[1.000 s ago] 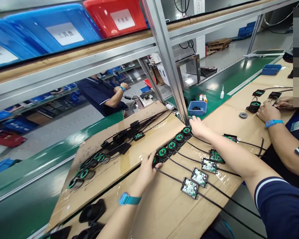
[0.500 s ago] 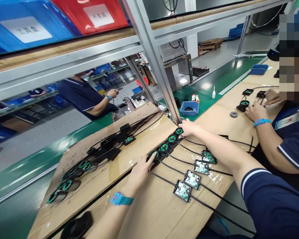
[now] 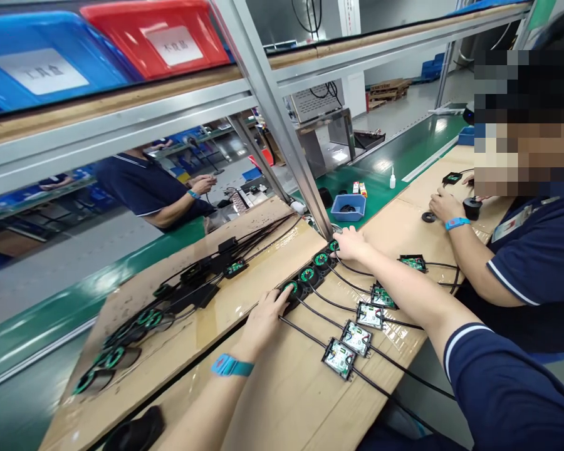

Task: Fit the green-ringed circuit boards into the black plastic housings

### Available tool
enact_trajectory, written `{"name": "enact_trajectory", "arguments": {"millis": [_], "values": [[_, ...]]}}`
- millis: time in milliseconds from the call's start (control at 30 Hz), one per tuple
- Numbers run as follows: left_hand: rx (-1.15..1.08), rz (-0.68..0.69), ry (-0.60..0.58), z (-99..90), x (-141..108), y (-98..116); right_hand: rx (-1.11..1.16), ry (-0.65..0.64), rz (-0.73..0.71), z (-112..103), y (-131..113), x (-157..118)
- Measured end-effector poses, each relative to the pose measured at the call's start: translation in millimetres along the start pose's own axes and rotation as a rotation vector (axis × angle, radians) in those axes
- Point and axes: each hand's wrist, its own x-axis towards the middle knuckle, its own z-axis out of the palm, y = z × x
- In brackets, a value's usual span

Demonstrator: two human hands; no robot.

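Note:
A row of round black housings with green ring-shaped boards inside (image 3: 307,275) stands along the raised edge of the cardboard-covered bench. My left hand (image 3: 267,312) grips the nearest housing (image 3: 290,289), one finger on its rim. At the far end of the row, my right hand (image 3: 352,243) has its fingers closed around the last housing (image 3: 333,246), which it partly hides. Black cables run from the housings to small open black cases with circuit boards (image 3: 338,358), lined up on the cardboard to the right. Another open case (image 3: 412,263) lies beyond my right forearm.
More housings (image 3: 115,357) and cabled black parts (image 3: 202,294) lie on the raised cardboard at left. A metal post (image 3: 291,119) rises behind the row. A blue bin (image 3: 348,208) and white bottle (image 3: 392,180) sit on the green surface. At right, a co-worker's hand (image 3: 446,203) works near a black housing (image 3: 472,208).
The view has shifted slightly right, while both my hands stay at the two ends of the row. The co-worker's hands have moved, and the black housing beside them is now turned differently.

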Motion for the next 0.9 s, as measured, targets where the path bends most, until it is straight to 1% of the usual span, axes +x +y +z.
{"name": "enact_trajectory", "arguments": {"millis": [100,233,367,567,667,767,900], "values": [[-0.032,0.026,0.016,0.2,5,1,-0.022,0.018,0.022,0,5,-6],[-0.063,0.041,0.034,-0.8,17,12,-0.024,0.028,0.056,-1,23,-12],[-0.065,0.056,0.014,-1.2,37,34,-0.016,0.053,0.114,-5,52,-12],[-0.086,0.078,-0.014,2.0,83,69,-0.001,0.111,0.198,-12,105,-4],[-0.125,0.099,-0.008,1.4,103,82,0.003,0.133,0.208,-13,126,-1],[-0.113,0.077,-0.020,-0.5,115,93,-0.008,0.151,0.205,-15,137,3],[-0.096,0.010,-0.024,1.3,122,103,-0.046,0.167,0.197,-20,142,13]]}}
